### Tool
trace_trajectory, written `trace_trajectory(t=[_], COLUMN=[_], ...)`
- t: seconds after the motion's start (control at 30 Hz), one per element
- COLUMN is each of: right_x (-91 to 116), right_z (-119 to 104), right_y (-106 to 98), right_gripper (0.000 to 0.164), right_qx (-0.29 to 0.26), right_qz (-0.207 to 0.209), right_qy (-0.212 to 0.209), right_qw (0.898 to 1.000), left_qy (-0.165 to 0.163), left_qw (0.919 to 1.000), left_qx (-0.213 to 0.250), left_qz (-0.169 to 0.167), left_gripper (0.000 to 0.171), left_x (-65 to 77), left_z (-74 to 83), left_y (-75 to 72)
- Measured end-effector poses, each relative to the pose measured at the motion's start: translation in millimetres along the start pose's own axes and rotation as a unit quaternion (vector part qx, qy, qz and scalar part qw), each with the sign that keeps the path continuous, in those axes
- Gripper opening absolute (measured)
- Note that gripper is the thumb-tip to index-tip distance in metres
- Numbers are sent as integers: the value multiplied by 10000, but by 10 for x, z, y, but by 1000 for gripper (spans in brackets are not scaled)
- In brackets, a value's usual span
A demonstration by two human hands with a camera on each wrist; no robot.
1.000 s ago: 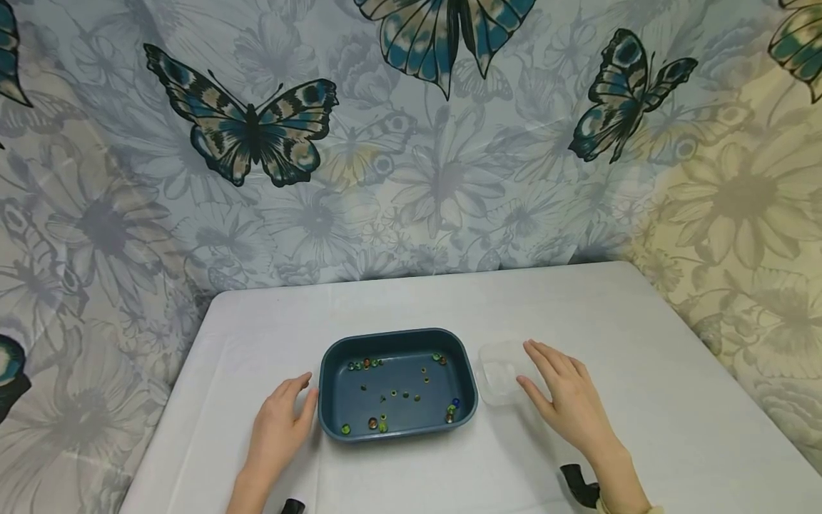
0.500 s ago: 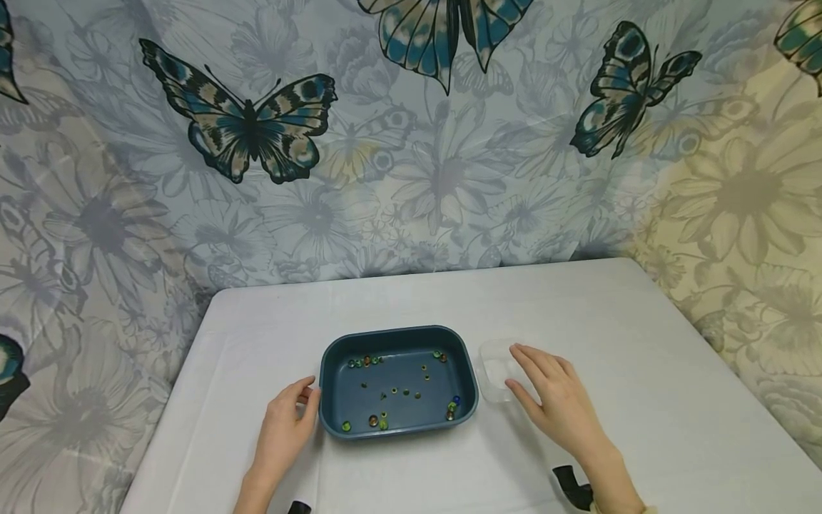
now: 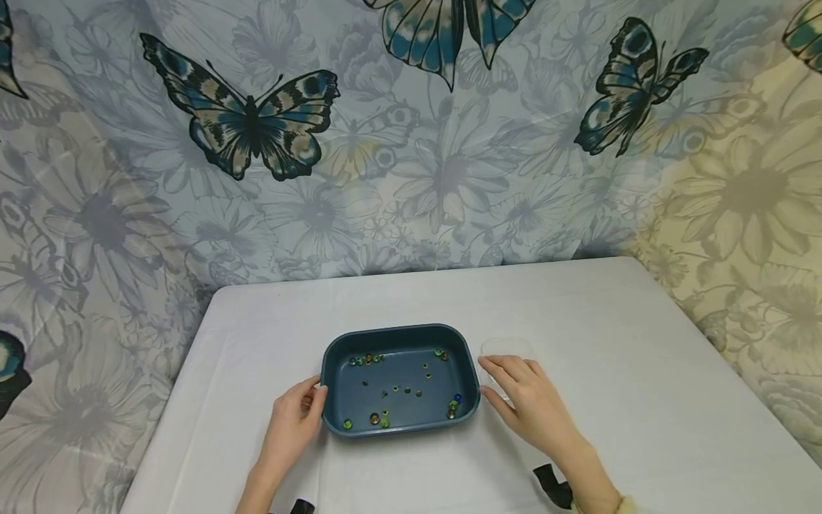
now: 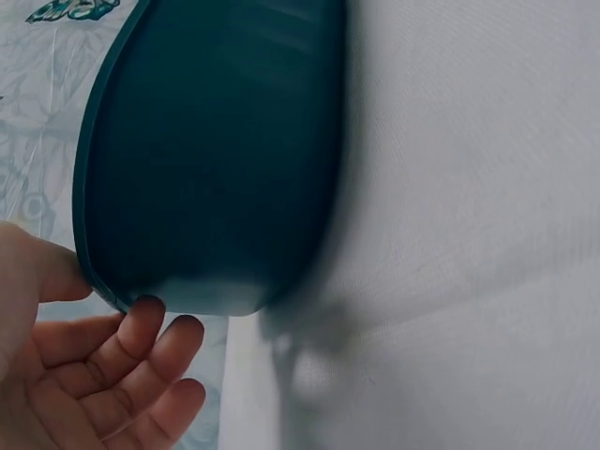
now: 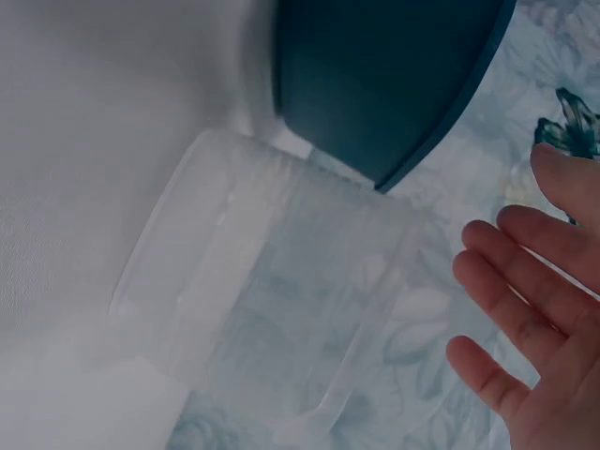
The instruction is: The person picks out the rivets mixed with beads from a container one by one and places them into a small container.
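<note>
A dark blue rectangular tray (image 3: 404,343) stands on the white-covered table, with several small green, brown and blue beads (image 3: 367,359) scattered over its floor. At its left end, my left hand (image 3: 292,421) pinches the rim between thumb and fingers; the left wrist view shows the thumb (image 4: 61,272) at the edge and the fingertips against the outer wall. My right hand (image 3: 529,403) has its fingers loosely extended, the tips right by the tray's right rim. A clear plastic container (image 5: 272,281) lies beyond that hand, partly hidden by it in the head view.
White cloth covers the table (image 3: 642,343). Behind it hangs a fabric backdrop (image 3: 443,200) printed with flowers and butterflies. Black straps (image 3: 554,487) show at the wrists.
My right hand has moved left, past the clear container to the tray's right end. My left hand has shifted slightly right and taken hold of the tray's left rim.
</note>
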State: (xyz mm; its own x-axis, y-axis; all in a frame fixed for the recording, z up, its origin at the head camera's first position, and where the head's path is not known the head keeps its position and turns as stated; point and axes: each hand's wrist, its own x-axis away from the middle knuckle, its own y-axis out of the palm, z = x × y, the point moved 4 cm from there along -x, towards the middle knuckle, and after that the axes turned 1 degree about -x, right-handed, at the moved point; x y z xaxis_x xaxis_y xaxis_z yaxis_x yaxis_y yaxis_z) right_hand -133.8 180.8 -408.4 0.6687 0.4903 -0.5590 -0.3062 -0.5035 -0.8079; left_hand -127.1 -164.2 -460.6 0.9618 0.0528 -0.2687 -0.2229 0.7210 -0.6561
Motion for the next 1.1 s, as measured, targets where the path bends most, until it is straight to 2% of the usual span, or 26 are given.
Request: trace_trajectory(t=[0.4, 0.5, 0.63, 0.73, 1.1], right_x=[-100, -123, -164, -197, -248], right_z=[-152, -170, -191, -207, -220], right_y=[118, 145, 177, 203, 319], right_gripper=[38, 40, 31, 34, 31], right_qx=[17, 21, -1, -10, 18], right_qz=[-113, -81, 40, 93, -193], right_qy=[-313, -396, -561, -659, -759], right_qw=[9994, 9992, 9984, 9978, 9969], left_qy=[8, -2, 20, 42, 95], left_qw=[10000, 9999, 9999, 10000, 9998], left_qx=[87, 107, 94, 71, 141], left_qz=[16, 24, 45, 49, 114], left_gripper=[25, 24, 24, 25, 24], left_x=[-6, -8, -10, -10, -8], left_z=[14, 12, 11, 14, 19], left_y=[9, 10, 10, 10, 23])
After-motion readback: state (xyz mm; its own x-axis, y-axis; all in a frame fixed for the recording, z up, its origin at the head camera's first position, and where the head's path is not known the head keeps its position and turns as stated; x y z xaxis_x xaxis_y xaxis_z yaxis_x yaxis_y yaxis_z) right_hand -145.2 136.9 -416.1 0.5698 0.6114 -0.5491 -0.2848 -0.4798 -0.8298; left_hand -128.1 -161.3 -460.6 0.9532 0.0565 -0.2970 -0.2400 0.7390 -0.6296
